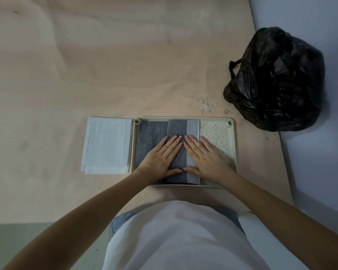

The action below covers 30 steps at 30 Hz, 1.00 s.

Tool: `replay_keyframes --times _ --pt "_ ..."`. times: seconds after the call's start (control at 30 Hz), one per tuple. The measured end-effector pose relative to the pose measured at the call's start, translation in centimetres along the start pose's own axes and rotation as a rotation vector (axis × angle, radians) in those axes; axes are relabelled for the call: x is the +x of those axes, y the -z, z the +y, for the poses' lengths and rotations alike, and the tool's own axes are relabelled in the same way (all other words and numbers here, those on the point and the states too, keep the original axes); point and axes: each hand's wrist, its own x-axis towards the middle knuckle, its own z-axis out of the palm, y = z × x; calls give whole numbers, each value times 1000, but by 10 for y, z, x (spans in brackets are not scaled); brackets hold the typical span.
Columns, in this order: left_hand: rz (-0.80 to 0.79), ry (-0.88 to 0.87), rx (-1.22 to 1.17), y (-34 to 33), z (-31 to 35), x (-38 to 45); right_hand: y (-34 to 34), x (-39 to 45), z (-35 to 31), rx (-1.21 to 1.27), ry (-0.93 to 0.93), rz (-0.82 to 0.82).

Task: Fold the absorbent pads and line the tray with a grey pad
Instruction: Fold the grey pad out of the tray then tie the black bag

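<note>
The grey absorbent pad (150, 141), a soft sheet of charcoal fibre, lies inside the shallow cream plastic tray (233, 145) and covers its left and middle parts, with a folded flap doubled over along the middle, showing a paler strip at its right edge. The flap's long axis runs from the tray's far rim to its near rim. Both hands lie flat on it, side by side, fingers straight and close together, gripping nothing: the left hand (161, 158) on the flap's left side, the right hand (205, 158) on its right side, thumbs nearly meeting at the near rim. The bare patterned floor of the tray lies to the right, directly past the right hand, so that hand looks better placed to draw the flap open that way. A white folded absorbent pad (106, 145) rests on the tan tabletop (86, 65), just beside the tray's left rim. A crumpled black plastic bag (275, 78) sits near the tabletop's right edge.
</note>
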Motion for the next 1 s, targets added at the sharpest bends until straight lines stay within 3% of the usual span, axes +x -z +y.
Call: replay_keyframes --times 0.2,0.47,1.0 --pt "0 -93 -85 1 -9 -17 3 -13 10 -4 38 -18" --pt "-10 -62 -56 -3 -4 -19 0 -19 7 -7 18 -119" --pt "-11 -84 -40 -1 11 2 7 -35 22 -57 -30 -162"
